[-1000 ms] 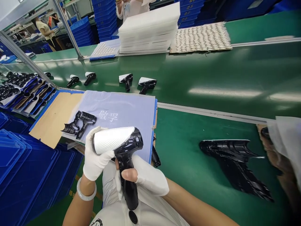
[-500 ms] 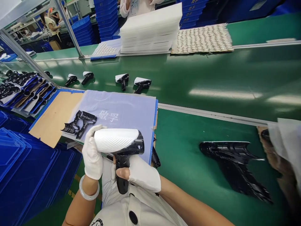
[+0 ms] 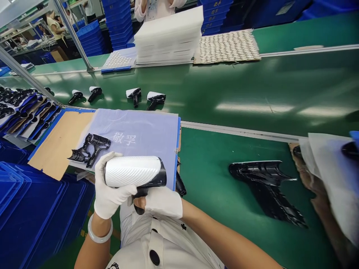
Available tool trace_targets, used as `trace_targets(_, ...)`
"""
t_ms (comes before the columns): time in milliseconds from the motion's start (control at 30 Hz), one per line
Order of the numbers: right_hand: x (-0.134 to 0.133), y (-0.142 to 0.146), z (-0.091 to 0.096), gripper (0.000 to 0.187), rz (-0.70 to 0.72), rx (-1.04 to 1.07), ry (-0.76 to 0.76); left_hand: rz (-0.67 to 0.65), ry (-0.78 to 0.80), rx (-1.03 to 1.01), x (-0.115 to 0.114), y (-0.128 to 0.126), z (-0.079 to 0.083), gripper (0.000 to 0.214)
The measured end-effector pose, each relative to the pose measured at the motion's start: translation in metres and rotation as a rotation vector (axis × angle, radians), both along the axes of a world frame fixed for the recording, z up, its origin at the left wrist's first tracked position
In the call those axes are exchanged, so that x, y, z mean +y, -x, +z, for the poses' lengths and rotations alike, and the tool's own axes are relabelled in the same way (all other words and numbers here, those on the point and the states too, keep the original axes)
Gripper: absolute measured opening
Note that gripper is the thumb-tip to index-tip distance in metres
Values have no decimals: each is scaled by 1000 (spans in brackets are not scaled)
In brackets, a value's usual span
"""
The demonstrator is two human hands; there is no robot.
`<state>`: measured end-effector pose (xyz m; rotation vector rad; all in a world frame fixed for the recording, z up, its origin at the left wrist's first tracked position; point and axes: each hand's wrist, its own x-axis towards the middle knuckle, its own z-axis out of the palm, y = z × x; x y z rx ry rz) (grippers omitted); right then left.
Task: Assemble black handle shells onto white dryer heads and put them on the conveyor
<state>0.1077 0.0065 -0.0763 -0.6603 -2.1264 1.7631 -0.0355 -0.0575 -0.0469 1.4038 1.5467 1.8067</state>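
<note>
1. Hair dryer (image 3: 134,172): white ribbed nozzle cover, glossy black body. Lying on its side across both hands, just above lower edge of blue-grey sheet. Handle mostly hidden behind right hand.
2. Left hand (image 3: 112,190): white cotton glove, pale bangle (image 3: 99,229) on wrist. Fingers curled together under and around nozzle cover, clamped on dryer.
3. Right hand (image 3: 164,201): white glove, bare thumb (image 3: 139,203) showing. Wrapped around top of handle, also clamped on dryer. Hands close together, not touching as far as visible.
4. Blue-grey sheet (image 3: 131,130): white characters printed on it, black dryer shell (image 3: 89,151) lying just left of them, near left hand. Cardboard sheet (image 3: 60,144) beside it on left.
5. Small black part (image 3: 179,185): at sheet's right edge, near right hand, partly tucked under.
6. Large black dryer shell (image 3: 263,186): flat on green bench (image 3: 207,224), well right of hands. White plastic bag (image 3: 333,175) at far right.
7. Four finished dryers (image 3: 117,96): spaced along green conveyor belt (image 3: 224,89), beyond sheet.
8. Further out: white foam stack (image 3: 165,37), tray of small round parts (image 3: 227,46), blue crates (image 3: 36,209) at lower left, another person (image 3: 157,7) behind stack.
</note>
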Motion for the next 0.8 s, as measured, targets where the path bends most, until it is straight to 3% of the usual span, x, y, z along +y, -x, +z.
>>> trace_targets(167, 8, 0, -19, 29, 224, -3, 205, -15, 10, 6, 1, -1, 1, 77)
trace_targets(333, 9, 6, -26, 23, 149, 20, 310, -17, 23, -16, 1, -3, 3, 73)
trace_targets(567, 10, 13, -38, 20, -176, 190, 476, 12, 149, -24, -1, -5, 8, 57)
trace_targets(800, 8, 7, -46, 17, -118, 230, 474, 31, 157, 24, 1, -4, 3, 46)
